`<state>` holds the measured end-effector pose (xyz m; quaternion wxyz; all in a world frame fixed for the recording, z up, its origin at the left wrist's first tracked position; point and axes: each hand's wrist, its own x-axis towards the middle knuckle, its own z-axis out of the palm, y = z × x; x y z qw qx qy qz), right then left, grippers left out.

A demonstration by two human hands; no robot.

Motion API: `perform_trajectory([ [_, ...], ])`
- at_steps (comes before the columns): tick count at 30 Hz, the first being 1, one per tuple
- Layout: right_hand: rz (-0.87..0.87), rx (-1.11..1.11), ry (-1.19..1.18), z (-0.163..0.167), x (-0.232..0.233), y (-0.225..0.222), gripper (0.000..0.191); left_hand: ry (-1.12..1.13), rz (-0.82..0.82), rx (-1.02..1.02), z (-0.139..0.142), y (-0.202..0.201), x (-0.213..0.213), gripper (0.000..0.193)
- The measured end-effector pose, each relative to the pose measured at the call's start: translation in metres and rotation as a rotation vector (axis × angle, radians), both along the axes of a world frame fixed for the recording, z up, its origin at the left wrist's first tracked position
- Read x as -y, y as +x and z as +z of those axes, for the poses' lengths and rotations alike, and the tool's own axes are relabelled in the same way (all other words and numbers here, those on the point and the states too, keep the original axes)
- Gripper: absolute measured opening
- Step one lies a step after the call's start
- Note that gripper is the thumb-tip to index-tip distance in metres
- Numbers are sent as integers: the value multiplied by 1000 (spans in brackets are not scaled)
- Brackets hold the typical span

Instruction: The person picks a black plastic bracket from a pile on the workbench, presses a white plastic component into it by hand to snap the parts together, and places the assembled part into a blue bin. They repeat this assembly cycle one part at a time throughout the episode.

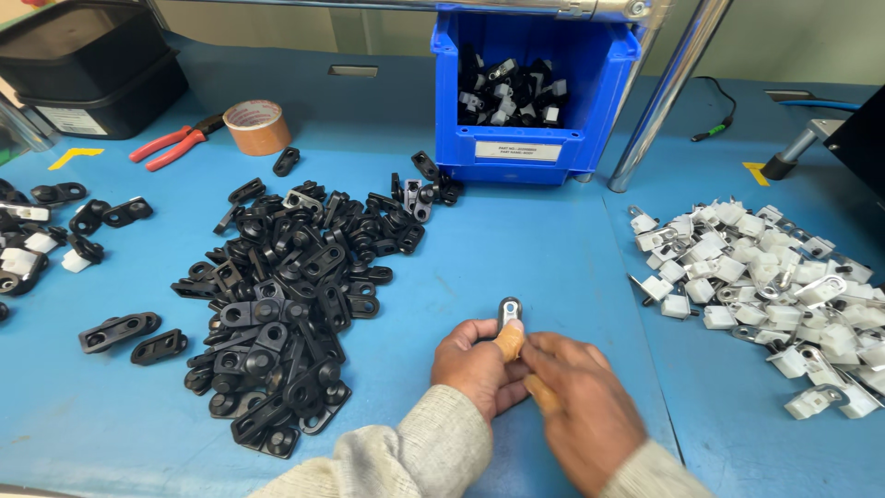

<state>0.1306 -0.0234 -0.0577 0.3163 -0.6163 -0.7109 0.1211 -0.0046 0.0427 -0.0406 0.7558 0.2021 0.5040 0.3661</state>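
Both hands low centre of frame, working one part together. Left hand [479, 364] pinches small black bracket [509, 312], metal eyelet showing, held upright above counter [553, 267]. Right hand [576, 406] closed against its lower end, blurred; exact grip unclear. Step, as judged: seating insert into bracket. Next move calls for firm, square pressure. Black bracket heap [295, 295] centre-left; white clip heap [765, 286] right; blue bin [535, 92] top centre.
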Motion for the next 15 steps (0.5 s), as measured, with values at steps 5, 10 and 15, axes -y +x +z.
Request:
perform_trajectory([
  [5, -48, -578, -245, 8, -23, 29, 51, -4, -46, -6, 0, -5, -6, 38],
  [10, -90, -1025, -517, 16, -55, 37, 44, 261, -320, -254, 16, -13, 4, 49],
  [15, -334, -1104, -572, 18, -53, 31, 27, 539, -305, -575, 31, -14, 17, 44],
])
